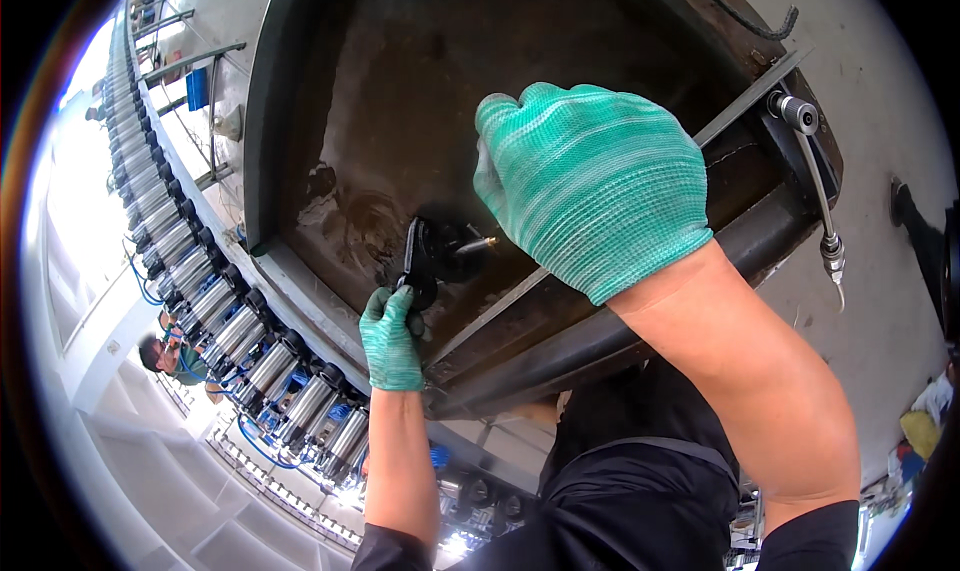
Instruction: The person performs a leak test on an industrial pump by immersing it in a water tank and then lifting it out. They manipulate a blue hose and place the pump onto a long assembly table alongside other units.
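My left hand [392, 339], in a green knit glove with dark fingertips, grips the lower end of a black part [432, 256]. The part is held low over, or partly in, the murky brown liquid [430, 91] of a dark tank [265, 121]; the depth is hard to tell. A small brass-coloured fitting [482, 244] sticks out of its right side. Up and to the right, my right hand [595, 186], in a matching glove, is closed above the tank. Its fingers curl away from view, so whatever they hold is hidden.
A bar [750, 99] crosses the tank's near side. On the right rim sits a metal fitting [797, 113] with a thin hose [820, 186]. A roller conveyor [215, 316] curves along the left, with another person [172, 356] beyond it. Someone's leg [922, 231] shows at far right.
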The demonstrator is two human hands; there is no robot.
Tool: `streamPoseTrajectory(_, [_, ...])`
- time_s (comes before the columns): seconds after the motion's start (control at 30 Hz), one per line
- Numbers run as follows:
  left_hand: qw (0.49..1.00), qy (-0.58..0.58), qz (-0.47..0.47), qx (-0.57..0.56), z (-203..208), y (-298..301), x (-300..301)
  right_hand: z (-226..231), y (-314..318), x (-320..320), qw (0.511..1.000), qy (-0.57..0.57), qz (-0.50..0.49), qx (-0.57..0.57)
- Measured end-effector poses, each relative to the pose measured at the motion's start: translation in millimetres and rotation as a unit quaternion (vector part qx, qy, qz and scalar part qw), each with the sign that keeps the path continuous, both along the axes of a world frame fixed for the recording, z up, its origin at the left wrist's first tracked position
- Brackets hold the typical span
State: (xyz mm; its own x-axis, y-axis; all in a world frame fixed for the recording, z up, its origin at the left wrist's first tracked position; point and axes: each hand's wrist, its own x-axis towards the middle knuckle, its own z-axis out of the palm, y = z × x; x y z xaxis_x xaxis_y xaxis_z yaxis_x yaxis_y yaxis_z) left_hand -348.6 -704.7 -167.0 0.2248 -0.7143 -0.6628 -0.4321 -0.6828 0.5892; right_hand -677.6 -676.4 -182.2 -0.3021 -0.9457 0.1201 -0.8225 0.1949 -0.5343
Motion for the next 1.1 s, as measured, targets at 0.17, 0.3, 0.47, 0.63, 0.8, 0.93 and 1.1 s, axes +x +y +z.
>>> streamPoseTrajectory(0.17, [1.000, -0.002, -0.001, -0.005, -1.7, 0.5, 2.2, -1.1, 0.6, 1.0, 1.000, 0.002, 0.001, -0.005])
streamPoseTrajectory(0.3, [1.000, 0.003, -0.003, 0.004, -1.1, 0.0, 3.6, -2.0, 0.2, 1.1, 1.000, 0.005, 0.001, -0.004])
streamPoseTrajectory(0.47, [1.000, -0.010, 0.000, 0.000, -1.9, -1.4, -2.1, -0.9, 0.1, -0.6, 1.000, 0.023, 0.005, 0.004])
streamPoseTrajectory(0.63, [1.000, -0.009, 0.000, -0.022, -1.6, -1.6, -0.6, 4.7, -2.3, -3.6, 1.000, 0.024, 0.014, 0.015])
streamPoseTrajectory(0.8, [0.995, -0.004, 0.018, -0.101, 5.7, 3.6, -9.9, 17.5, -3.1, -5.0, 1.000, -0.006, 0.002, 0.026])
streamPoseTrajectory(0.93, [0.989, 0.021, 0.048, -0.135, 40.4, 20.5, -8.2, 26.6, 0.3, -1.6, 0.999, -0.003, -0.005, 0.037])
streamPoseTrajectory(1.1, [0.972, 0.035, 0.020, -0.233, 116.1, 42.8, -0.3, 59.5, 1.9, -0.3, 0.982, -0.181, 0.003, 0.043])
